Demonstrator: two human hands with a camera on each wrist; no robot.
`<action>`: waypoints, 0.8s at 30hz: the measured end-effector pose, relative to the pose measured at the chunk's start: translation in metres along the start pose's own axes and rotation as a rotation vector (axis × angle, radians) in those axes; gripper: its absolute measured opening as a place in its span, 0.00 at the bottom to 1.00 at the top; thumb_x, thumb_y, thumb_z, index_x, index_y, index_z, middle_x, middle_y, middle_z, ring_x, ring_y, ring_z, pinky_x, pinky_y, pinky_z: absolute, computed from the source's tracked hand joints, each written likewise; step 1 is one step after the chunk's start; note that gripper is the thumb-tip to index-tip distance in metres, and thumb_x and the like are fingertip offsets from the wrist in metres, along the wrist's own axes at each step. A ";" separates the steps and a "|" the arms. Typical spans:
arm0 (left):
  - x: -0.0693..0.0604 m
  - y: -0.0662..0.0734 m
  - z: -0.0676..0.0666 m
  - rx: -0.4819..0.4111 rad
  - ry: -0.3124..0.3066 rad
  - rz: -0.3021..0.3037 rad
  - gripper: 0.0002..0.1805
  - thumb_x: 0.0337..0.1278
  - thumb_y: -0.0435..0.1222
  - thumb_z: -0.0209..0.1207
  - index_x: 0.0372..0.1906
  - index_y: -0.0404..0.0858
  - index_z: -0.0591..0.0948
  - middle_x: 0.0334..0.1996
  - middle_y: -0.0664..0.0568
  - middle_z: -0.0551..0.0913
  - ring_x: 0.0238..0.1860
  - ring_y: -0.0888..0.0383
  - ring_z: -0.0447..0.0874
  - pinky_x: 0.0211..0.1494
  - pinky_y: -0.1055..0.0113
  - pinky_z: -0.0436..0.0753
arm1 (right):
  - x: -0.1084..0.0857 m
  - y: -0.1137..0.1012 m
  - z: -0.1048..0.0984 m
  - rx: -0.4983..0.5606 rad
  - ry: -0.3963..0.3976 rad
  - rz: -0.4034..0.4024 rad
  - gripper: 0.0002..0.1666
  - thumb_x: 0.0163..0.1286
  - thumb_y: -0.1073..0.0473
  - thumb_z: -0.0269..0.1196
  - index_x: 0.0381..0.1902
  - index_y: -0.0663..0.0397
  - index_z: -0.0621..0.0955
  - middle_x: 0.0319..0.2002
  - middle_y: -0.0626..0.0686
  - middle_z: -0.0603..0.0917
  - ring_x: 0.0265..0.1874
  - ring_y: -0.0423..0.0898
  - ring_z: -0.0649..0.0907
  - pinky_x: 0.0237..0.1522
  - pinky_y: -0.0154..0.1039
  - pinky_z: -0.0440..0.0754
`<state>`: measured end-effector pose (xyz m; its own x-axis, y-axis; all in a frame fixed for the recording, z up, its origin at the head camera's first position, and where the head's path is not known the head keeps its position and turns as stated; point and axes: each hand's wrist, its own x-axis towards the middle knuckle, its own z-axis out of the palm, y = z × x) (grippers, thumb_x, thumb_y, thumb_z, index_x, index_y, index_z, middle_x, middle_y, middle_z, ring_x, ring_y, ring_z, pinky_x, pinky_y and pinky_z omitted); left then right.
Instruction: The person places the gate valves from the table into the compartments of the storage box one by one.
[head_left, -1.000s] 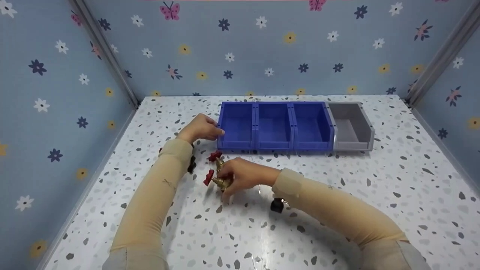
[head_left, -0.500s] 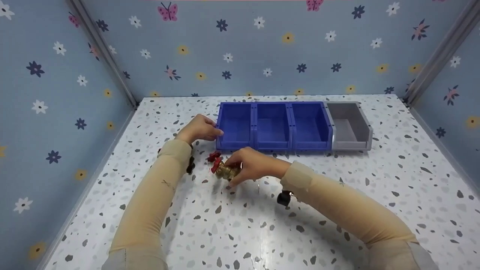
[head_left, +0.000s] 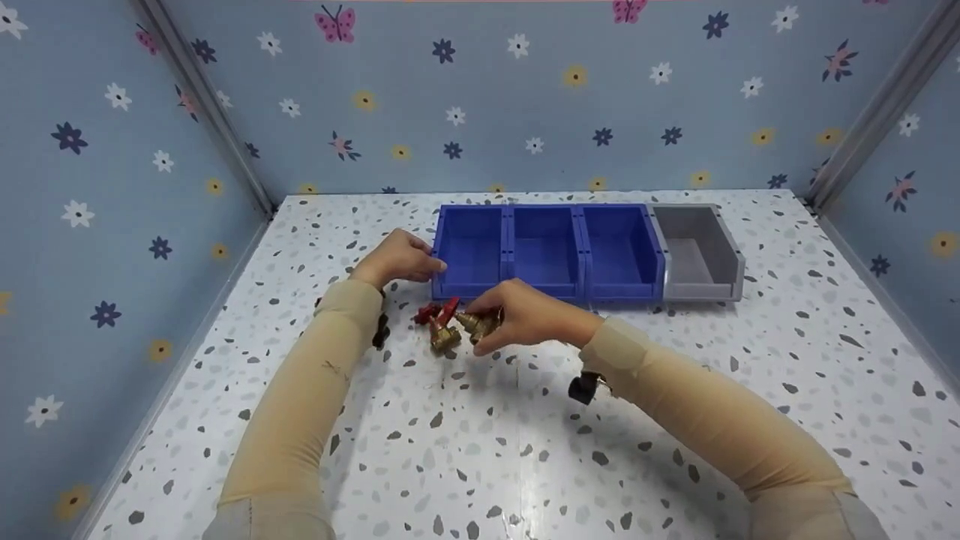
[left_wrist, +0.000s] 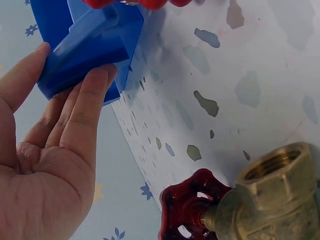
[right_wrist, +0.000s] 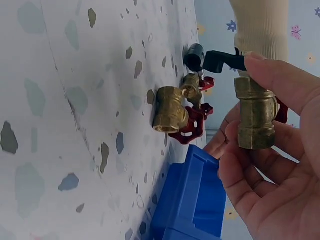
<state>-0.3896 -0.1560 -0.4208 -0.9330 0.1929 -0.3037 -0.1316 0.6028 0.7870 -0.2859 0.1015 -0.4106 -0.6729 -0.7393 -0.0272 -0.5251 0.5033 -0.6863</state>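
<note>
Item 1: brass valve with red handwheel [right_wrist: 256, 115], one piece. Location: in the right hand [head_left: 525, 319], pinched between thumb and fingers, held clear of the table [head_left: 450, 450]. In the head view it sits in front of the blue bins, to the right of the left hand [head_left: 397, 256] and nearer the person; the two hands are apart. Its handwheel is largely hidden behind the body.

Item 2: leftmost blue bin [head_left: 471, 291]. Left hand grips its left side wall, thumb on one face, fingers curled on the other.

Item 3: loose brass valve [head_left: 445, 339], red handwheel attached. Location: on the table, just left of the valve in the right hand, between the two hands and nearer the person than the leftmost blue bin.

Item 4: further red handwheel [head_left: 426, 313], just beside item 3, below the left hand in the head view; its valve body is mostly hidden there.

Item 5: row of containers, adjoining: middle blue bin [head_left: 546, 291], right blue bin [head_left: 622, 293], grey bin [head_left: 703, 293], all to the right of item 2.

Surround: pale blue flowered panels [head_left: 487, 112].
</note>
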 end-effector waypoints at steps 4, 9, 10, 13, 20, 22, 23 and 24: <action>0.000 0.000 0.001 -0.015 0.001 0.001 0.31 0.65 0.37 0.74 0.67 0.25 0.80 0.60 0.32 0.88 0.58 0.43 0.93 0.64 0.55 0.90 | -0.005 0.003 -0.006 -0.012 0.027 0.023 0.32 0.64 0.56 0.82 0.63 0.60 0.88 0.45 0.55 0.92 0.34 0.39 0.81 0.38 0.34 0.82; 0.000 0.000 0.002 -0.018 0.001 0.006 0.32 0.66 0.37 0.73 0.68 0.24 0.79 0.62 0.32 0.87 0.59 0.41 0.92 0.65 0.54 0.90 | -0.012 0.006 -0.016 -0.012 0.062 0.058 0.34 0.64 0.54 0.82 0.65 0.60 0.87 0.46 0.56 0.92 0.34 0.41 0.81 0.39 0.36 0.81; 0.000 0.000 0.002 -0.020 -0.002 0.010 0.32 0.66 0.37 0.73 0.69 0.24 0.79 0.63 0.32 0.86 0.60 0.41 0.92 0.65 0.54 0.90 | -0.013 0.007 -0.017 -0.005 0.069 0.065 0.34 0.64 0.54 0.82 0.65 0.60 0.87 0.46 0.56 0.92 0.34 0.42 0.80 0.38 0.36 0.81; 0.001 -0.001 0.002 -0.014 -0.001 0.025 0.33 0.66 0.37 0.73 0.69 0.23 0.78 0.64 0.31 0.86 0.60 0.40 0.91 0.66 0.54 0.89 | -0.016 0.008 -0.023 0.005 0.090 0.078 0.34 0.64 0.55 0.82 0.65 0.61 0.86 0.46 0.57 0.91 0.34 0.42 0.80 0.37 0.36 0.80; 0.002 0.000 0.002 0.035 0.000 0.033 0.27 0.66 0.38 0.73 0.62 0.25 0.82 0.62 0.33 0.86 0.58 0.42 0.92 0.66 0.52 0.89 | -0.023 0.015 -0.034 0.013 0.128 0.061 0.30 0.64 0.57 0.81 0.62 0.61 0.88 0.46 0.58 0.91 0.33 0.42 0.82 0.36 0.35 0.82; 0.002 0.001 0.002 0.062 -0.003 0.035 0.25 0.67 0.37 0.72 0.60 0.26 0.82 0.61 0.34 0.86 0.57 0.43 0.92 0.66 0.52 0.89 | -0.026 0.016 -0.036 0.021 0.130 0.066 0.30 0.64 0.57 0.81 0.62 0.61 0.88 0.45 0.58 0.91 0.32 0.41 0.83 0.35 0.34 0.83; 0.003 0.003 0.002 0.072 -0.005 0.038 0.25 0.67 0.37 0.72 0.61 0.26 0.81 0.61 0.34 0.86 0.57 0.43 0.92 0.66 0.52 0.89 | -0.027 0.017 -0.038 0.026 0.131 0.069 0.29 0.65 0.58 0.81 0.62 0.61 0.88 0.45 0.58 0.91 0.32 0.41 0.83 0.35 0.34 0.83; 0.004 0.004 0.002 0.081 -0.007 0.042 0.25 0.67 0.36 0.71 0.62 0.25 0.81 0.61 0.33 0.86 0.57 0.43 0.92 0.65 0.52 0.90 | -0.028 0.018 -0.039 0.030 0.132 0.074 0.29 0.65 0.57 0.81 0.62 0.61 0.88 0.45 0.58 0.91 0.32 0.41 0.84 0.35 0.33 0.84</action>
<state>-0.3927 -0.1517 -0.4201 -0.9346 0.2246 -0.2758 -0.0649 0.6547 0.7531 -0.2966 0.1489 -0.3938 -0.7729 -0.6343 0.0157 -0.4571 0.5394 -0.7072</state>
